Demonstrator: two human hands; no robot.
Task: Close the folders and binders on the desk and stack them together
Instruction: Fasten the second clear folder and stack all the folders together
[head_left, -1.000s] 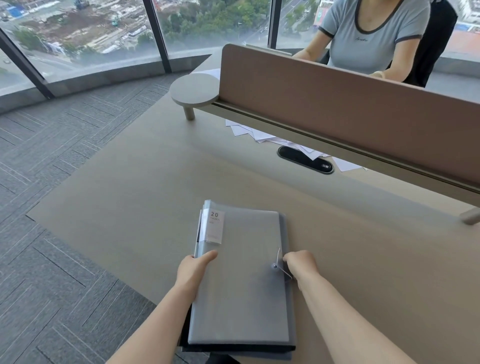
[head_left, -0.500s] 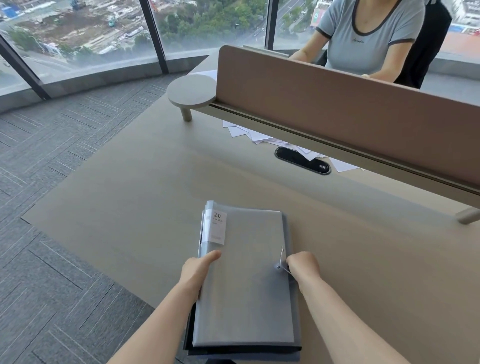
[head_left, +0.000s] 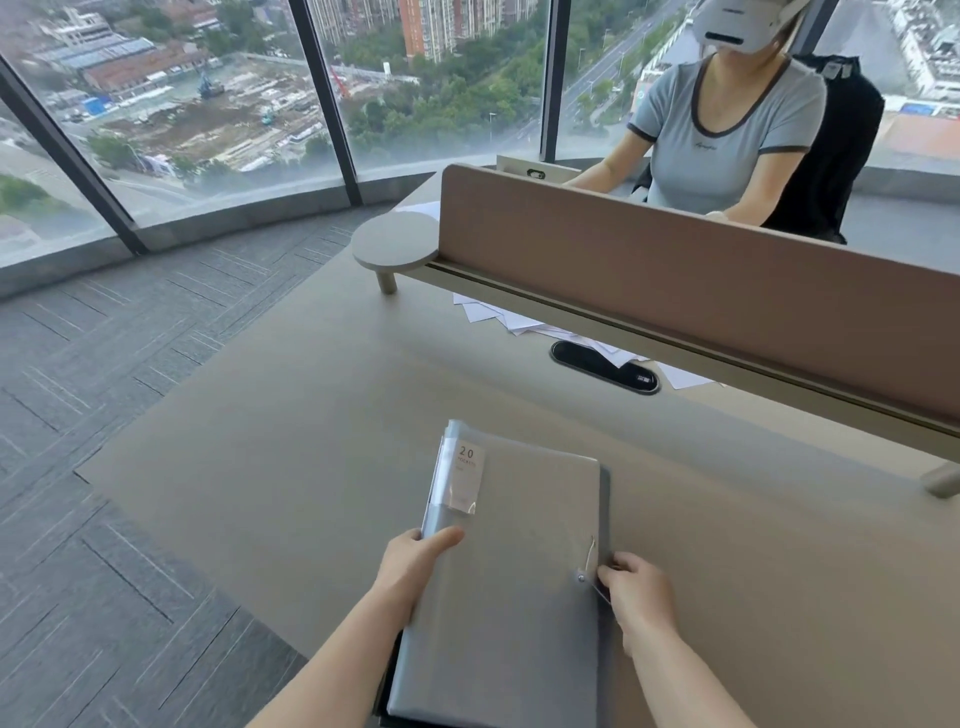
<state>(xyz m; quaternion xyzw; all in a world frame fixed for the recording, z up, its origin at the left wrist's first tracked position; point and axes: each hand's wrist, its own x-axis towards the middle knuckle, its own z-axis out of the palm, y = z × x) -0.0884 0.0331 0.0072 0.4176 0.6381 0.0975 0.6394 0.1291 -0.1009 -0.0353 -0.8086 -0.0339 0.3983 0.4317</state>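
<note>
- A closed grey folder (head_left: 511, 566) is lying on top of a stack (head_left: 395, 686) of darker folders at the near edge of the desk (head_left: 291, 415), between the two hands; a white label (head_left: 466, 478) is sitting just beyond the left thumb.
- The left hand (head_left: 415, 569) is curling around the stack's left edge, thumb resting on the top cover.
- The right hand (head_left: 636, 592) is gripping the right edge, fingers bent, beside the button and string clasp (head_left: 583, 574).
</note>
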